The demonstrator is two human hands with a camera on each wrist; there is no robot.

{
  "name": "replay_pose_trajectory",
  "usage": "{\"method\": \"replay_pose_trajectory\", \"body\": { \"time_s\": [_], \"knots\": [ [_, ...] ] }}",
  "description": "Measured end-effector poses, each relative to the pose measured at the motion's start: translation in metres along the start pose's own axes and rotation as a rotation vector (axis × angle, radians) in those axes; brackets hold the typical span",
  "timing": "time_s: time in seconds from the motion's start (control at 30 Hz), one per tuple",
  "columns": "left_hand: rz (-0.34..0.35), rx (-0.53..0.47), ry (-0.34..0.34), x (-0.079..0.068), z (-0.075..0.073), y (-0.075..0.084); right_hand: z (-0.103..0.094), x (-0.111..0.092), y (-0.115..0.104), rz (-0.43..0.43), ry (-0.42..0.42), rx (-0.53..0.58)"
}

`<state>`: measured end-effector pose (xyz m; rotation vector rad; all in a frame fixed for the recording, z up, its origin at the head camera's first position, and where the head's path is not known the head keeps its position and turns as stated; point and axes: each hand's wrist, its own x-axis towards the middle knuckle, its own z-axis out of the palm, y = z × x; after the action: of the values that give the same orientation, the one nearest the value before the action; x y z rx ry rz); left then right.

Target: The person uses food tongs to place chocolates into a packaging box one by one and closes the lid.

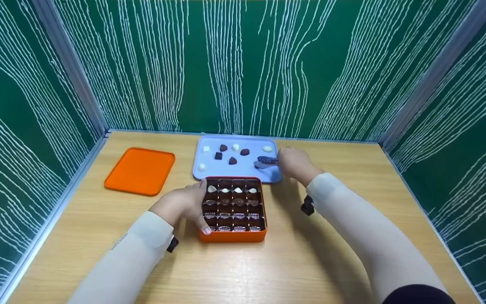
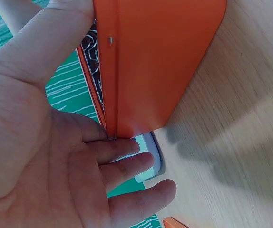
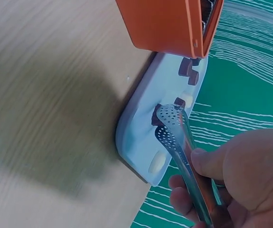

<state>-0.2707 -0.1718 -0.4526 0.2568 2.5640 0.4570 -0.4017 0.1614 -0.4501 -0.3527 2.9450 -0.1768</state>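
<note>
An orange box (image 1: 232,237) holds a dark brown divided insert, with white chocolates in one row and brown ones in the row before it. My left hand (image 1: 185,204) rests along the box's left side, thumb at the front corner; in the left wrist view its other fingers (image 2: 143,202) lie fairly straight. In my right hand (image 1: 297,162) I grip metal serving tongs (image 3: 189,175) with perforated ends, which stand apart over a light blue tray (image 1: 238,175). A dark chocolate (image 3: 157,115) lies at the tongs' ends; whether they touch it I cannot tell.
Several white and dark chocolates, such as a dark one (image 1: 232,161), lie scattered on the tray behind the box. An orange lid (image 1: 141,171) lies flat at the left. Green panels with white lines (image 1: 260,84) enclose the wooden table (image 1: 243,274).
</note>
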Motion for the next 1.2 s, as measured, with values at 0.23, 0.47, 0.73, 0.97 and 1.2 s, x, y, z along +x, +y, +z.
{"method": "replay_pose_trajectory", "body": {
  "time_s": [0.23,0.47,0.73,0.97,1.2],
  "knots": [
    [-0.001,-0.006,0.002,0.001,0.001,-0.001,-0.007,-0.002,-0.002,-0.004,0.007,-0.015],
    [0.006,-0.010,0.004,0.000,0.002,0.000,-0.020,-0.011,-0.004,-0.062,0.065,-0.013],
    [0.036,-0.027,0.017,-0.003,-0.001,-0.004,-0.041,-0.051,-0.041,-0.250,0.131,-0.001],
    [0.055,-0.001,0.043,-0.005,-0.001,-0.009,-0.036,-0.079,-0.083,-0.424,0.092,0.045],
    [0.064,-0.022,0.038,-0.006,0.004,-0.012,-0.022,-0.083,-0.109,-0.456,0.050,0.005]
  ]
}}
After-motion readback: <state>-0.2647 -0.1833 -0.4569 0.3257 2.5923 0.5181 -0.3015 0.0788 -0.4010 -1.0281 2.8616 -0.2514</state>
